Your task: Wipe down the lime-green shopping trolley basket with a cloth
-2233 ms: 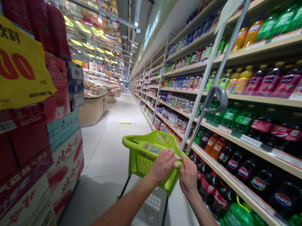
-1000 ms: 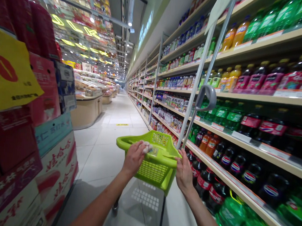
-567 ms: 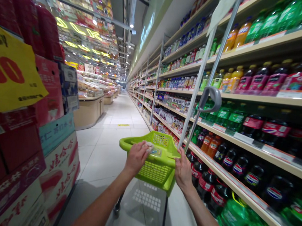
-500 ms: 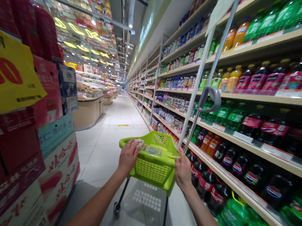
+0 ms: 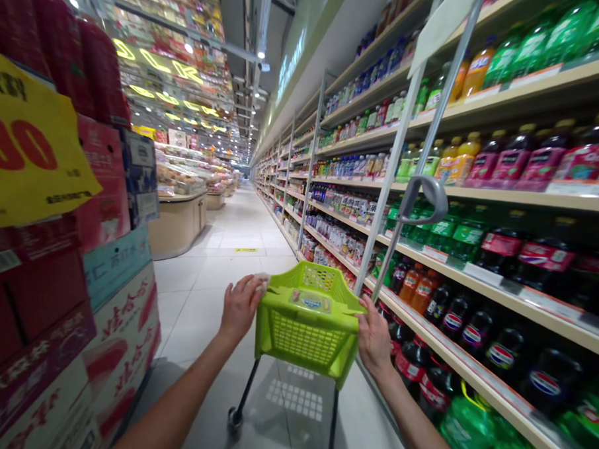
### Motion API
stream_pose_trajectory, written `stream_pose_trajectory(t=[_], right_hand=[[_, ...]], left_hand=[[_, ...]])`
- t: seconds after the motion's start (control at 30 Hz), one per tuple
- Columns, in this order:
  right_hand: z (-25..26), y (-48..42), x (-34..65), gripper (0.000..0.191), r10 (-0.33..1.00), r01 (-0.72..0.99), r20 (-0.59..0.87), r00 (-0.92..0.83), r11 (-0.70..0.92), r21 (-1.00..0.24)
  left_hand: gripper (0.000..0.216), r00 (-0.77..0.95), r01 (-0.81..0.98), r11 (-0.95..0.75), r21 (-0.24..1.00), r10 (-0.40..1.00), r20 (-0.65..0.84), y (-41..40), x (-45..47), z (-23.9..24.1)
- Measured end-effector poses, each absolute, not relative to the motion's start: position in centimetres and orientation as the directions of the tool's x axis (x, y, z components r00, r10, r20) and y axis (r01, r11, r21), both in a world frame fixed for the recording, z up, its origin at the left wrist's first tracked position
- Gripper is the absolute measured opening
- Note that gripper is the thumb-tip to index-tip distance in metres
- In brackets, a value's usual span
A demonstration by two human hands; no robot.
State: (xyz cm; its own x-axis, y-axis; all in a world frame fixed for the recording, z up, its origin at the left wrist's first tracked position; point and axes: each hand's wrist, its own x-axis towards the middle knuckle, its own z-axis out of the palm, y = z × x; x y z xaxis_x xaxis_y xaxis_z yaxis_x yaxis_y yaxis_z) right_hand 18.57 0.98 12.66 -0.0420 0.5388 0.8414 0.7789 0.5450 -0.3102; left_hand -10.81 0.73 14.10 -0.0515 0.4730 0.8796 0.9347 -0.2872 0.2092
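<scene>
apparently midway | lower centre: my left hand (image 5: 241,306) pinches a white wad (image 5: 263,280), not yet put down | right hand (image 5: 375,334) grasps green cart (image 5: 308,321)

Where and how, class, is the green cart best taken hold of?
Probably at both ends of the near rim of the cart, coming from the person's side: it runs crosswise along the top, facing the person, with the right hand at its right end.

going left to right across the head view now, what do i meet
yellow price sign → wood-sided display counter → left hand → crumpled white wad → green cart basket → right hand → grey loop handle → Pepsi bottles
</scene>
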Motion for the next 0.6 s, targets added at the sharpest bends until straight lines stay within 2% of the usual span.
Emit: stream_pose_trajectory(t=[0.07, 0.17, 0.23, 0.3, 0.4, 0.47, 0.53, 0.6], right_hand=[[12.6, 1.0, 18.6, 0.045, 0.537, 0.785, 0.843, -0.033, 0.535, -0.310], [12.4, 1.2, 19.2, 0.044, 0.544, 0.781, 0.837, -0.055, 0.546, -0.304], [12.3, 1.3, 19.8, 0.043, 0.558, 0.767, 0.826, -0.080, 0.563, -0.306], [12.3, 1.3, 20.2, 0.043, 0.570, 0.754, 0.817, -0.086, 0.573, -0.320], [12.3, 1.3, 20.4, 0.042, 0.569, 0.753, 0.821, -0.055, 0.563, -0.340], [12.3, 1.3, 20.2, 0.042, 0.560, 0.759, 0.828, -0.028, 0.551, -0.347], [12.3, 1.3, 20.2, 0.043, 0.557, 0.756, 0.830, -0.031, 0.556, -0.345], [12.2, 1.3, 20.3, 0.043, 0.561, 0.747, 0.826, -0.057, 0.573, -0.337]], left_hand=[[0.022, -0.019, 0.918, -0.339, 0.204, 0.477, 0.879, 0.4, -9.1, 14.1], [0.021, 0.190, 0.857, -0.512, 0.065, 0.430, 0.882, -0.2, -4.6, 14.0], [0.022, 0.277, 0.826, -0.563, -0.003, 0.401, 0.873, -0.2, -3.7, 14.0], [0.023, 0.253, 0.850, -0.527, 0.006, 0.419, 0.872, 0.2, -5.4, 14.0], [0.024, 0.027, 0.925, -0.349, 0.148, 0.449, 0.893, 0.9, -9.2, 14.0], [0.025, -0.065, 0.929, -0.300, 0.216, 0.442, 0.894, 1.0, -9.7, 13.9], [0.024, -0.008, 0.913, -0.364, 0.185, 0.438, 0.899, 0.6, -8.5, 13.8], [0.024, 0.124, 0.882, -0.461, 0.096, 0.424, 0.897, 0.3, -7.1, 13.5]])
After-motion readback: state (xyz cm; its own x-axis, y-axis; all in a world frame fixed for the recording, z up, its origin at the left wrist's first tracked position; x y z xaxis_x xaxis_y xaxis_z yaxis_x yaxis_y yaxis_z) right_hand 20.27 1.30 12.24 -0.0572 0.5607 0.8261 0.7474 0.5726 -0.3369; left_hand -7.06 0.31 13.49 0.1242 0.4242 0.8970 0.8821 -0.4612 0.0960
